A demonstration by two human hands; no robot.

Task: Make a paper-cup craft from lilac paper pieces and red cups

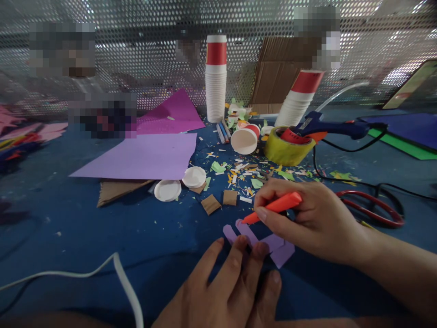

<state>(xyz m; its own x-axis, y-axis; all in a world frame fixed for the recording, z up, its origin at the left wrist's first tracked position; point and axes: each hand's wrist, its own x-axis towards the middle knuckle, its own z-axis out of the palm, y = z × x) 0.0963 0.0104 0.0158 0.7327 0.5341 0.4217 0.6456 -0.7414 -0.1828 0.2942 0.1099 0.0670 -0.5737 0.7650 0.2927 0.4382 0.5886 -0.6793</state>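
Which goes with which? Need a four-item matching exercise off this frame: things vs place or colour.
Things:
1. orange marker
2. purple strips
3. glue gun
4. large lavender sheet

Place or colour:
A. dark blue
B. partly over a cardboard piece
C. in the right hand
D. partly under the left hand

Pairs: 1-C, 2-D, 3-A, 4-B

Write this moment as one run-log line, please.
left hand: on purple paper pieces | right hand: holding orange marker | nearby: cardboard squares

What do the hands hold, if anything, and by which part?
The right hand holds an orange marker near its tip; the left hand touches purple paper strips.
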